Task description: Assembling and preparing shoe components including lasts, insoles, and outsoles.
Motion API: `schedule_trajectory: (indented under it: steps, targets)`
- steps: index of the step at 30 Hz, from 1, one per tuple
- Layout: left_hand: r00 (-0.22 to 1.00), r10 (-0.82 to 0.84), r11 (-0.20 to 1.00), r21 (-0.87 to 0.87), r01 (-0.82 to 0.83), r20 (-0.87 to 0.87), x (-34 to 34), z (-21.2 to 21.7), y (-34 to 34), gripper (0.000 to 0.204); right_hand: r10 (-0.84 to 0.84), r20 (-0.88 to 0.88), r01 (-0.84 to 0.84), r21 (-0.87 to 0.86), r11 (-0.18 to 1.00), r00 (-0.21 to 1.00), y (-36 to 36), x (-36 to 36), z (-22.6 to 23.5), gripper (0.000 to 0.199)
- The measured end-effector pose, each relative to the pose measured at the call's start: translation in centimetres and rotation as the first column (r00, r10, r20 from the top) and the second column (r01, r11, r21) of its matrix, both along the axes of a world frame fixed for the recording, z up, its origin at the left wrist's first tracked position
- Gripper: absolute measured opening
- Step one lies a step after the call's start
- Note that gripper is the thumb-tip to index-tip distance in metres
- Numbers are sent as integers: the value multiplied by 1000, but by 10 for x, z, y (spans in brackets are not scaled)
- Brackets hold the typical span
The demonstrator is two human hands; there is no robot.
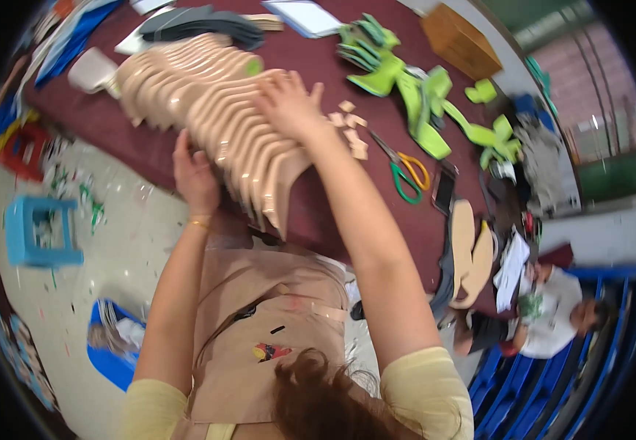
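Observation:
A long overlapping row of glossy beige curved pieces (219,121), like shoe uppers, lies on the dark red table (398,220). Across the top of its right side rests my right hand (288,106), fingers spread and pressed on the pieces. My left hand (197,176) is at the row's near left side, by the table edge, with its fingers extended and apart; whether they touch the pieces I cannot tell. Small beige scraps (351,128) lie to the right of my right hand. Scissors (402,165) with green and orange handles rest beyond them.
Lime green cut pieces (420,110) and a wooden box (461,40) occupy the far right. A phone (445,189) and beige insole shapes (464,246) lie on the right. Dark grey pieces (200,28) sit at the back. A blue stool (43,231) stands left; a person (552,312) sits right.

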State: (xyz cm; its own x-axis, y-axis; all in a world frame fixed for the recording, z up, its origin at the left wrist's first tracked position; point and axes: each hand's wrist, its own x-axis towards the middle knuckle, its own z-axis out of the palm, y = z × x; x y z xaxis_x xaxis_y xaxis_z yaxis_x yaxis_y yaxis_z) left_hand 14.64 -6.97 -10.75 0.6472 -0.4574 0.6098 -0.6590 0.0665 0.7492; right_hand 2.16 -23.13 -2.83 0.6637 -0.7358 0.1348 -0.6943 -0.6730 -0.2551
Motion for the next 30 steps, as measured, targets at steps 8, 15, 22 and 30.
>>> schedule_trajectory:
  steps: [8,15,22,30]
  targets:
    - [989,-127,992,-10,126,-71,-3,-1,2,48,-264,575,444,-197,874,775,118,-162,-7,27]
    - [984,-170,985,16,171,-47,-3,7,6,47,-582,387,682,-204,702,715,212,-256,-64,21]
    - [904,-299,954,-123,274,-306,14,8,1,50,-654,382,755,-266,599,653,202,-247,-69,19]
    - [871,-441,878,-306,368,-216,-7,152,-29,31,-647,354,736,-266,623,676,203,-248,-65,21]
